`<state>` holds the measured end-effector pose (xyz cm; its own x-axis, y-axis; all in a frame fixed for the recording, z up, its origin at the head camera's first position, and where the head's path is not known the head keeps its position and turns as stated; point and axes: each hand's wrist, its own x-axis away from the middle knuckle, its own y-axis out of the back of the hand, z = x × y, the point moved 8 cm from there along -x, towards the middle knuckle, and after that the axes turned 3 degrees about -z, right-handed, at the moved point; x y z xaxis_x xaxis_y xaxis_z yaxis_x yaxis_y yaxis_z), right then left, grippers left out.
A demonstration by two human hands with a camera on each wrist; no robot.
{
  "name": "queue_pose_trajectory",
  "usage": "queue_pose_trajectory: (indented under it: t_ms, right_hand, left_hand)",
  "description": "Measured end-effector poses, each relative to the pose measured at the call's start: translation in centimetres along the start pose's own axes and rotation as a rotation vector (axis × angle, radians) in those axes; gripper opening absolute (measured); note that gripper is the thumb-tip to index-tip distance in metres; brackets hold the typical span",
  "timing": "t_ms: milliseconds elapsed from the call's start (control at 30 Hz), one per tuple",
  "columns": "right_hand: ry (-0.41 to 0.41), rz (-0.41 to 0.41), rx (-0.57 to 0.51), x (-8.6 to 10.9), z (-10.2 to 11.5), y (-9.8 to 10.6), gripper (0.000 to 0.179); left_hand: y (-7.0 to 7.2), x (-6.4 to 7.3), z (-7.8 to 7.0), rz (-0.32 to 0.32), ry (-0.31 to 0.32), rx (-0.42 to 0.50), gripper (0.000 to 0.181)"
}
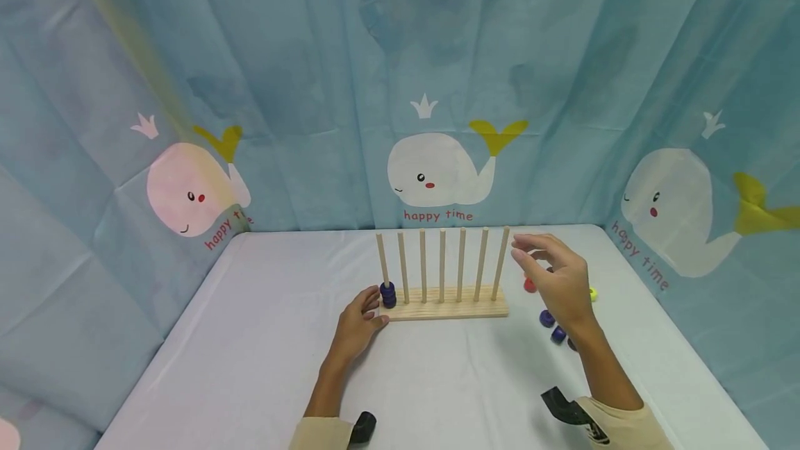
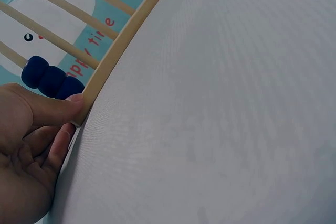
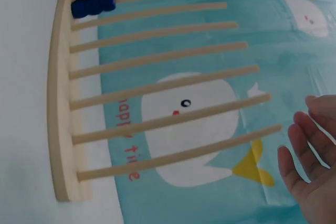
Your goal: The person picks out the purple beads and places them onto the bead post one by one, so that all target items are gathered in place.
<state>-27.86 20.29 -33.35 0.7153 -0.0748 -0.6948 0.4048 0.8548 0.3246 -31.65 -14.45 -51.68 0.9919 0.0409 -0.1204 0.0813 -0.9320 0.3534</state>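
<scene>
A wooden peg rack (image 1: 446, 310) with a row of several upright pegs stands on the white table. Three dark blue beads (image 1: 388, 295) are stacked at the bottom of its leftmost peg. My left hand (image 1: 356, 330) grips the left end of the base, and in the left wrist view the thumb (image 2: 65, 108) presses on the wood beside the beads. Raised off the table, my right hand (image 1: 560, 287) is near the top of the rightmost peg. Its fingers are loosely bent and apart from the thumb, with nothing visible between them.
Loose beads lie on the right side of the table, partly hidden by the right hand and forearm: a red bead (image 1: 530, 285), a blue bead (image 1: 546, 318), another blue bead (image 1: 558, 335) and a yellow bead (image 1: 593, 294). A blue whale-print curtain (image 1: 325, 89) hangs behind the table.
</scene>
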Motion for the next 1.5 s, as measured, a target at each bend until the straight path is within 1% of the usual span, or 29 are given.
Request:
queue_pose_trajectory:
  t_ms: [67,200,367,667,867,1000,1167,1200,1500]
  right_hand:
    - [-0.024,0.009,0.021,0.3,-0.7,0.3,0.021]
    - [-0.034,0.023,0.054,0.9,-1.9,1.1,0.022]
    - [-0.058,0.042,0.120,1.8,-3.4,2.0,0.025]
    - [-0.145,0.088,0.215,3.6,-6.2,3.6,0.028]
    - [-0.153,0.153,0.248,4.5,-7.8,4.5,0.030]
    - [-0.165,0.189,0.281,5.1,-8.6,5.0,0.034]
    - [-0.212,0.246,0.330,6.0,-9.8,5.5,0.042]
    - [-0.224,0.262,0.339,6.2,-10.1,5.6,0.043]
    - [-0.300,0.393,0.419,7.5,-11.9,6.4,0.052]
  left_hand:
    - [0.0,0.0,0.1,-0.006,0.001,-0.001,0.065]
    - [0.0,0.1,0.3,-0.006,-0.005,-0.003,0.065]
    - [0.0,0.2,0.5,-0.005,0.016,-0.004,0.067]
    - [0.0,0.3,0.4,0.002,0.020,-0.006,0.066]
    - [0.0,0.3,0.2,0.001,0.004,-0.010,0.066]
    - [0.0,0.2,0.1,0.000,0.006,-0.008,0.065]
    - [0.1,0.2,0.0,-0.005,0.022,-0.005,0.065]
    - [0.0,0.2,0.0,-0.003,0.014,-0.007,0.065]
    - [0.0,0.2,0.0,0.004,0.018,-0.008,0.065]
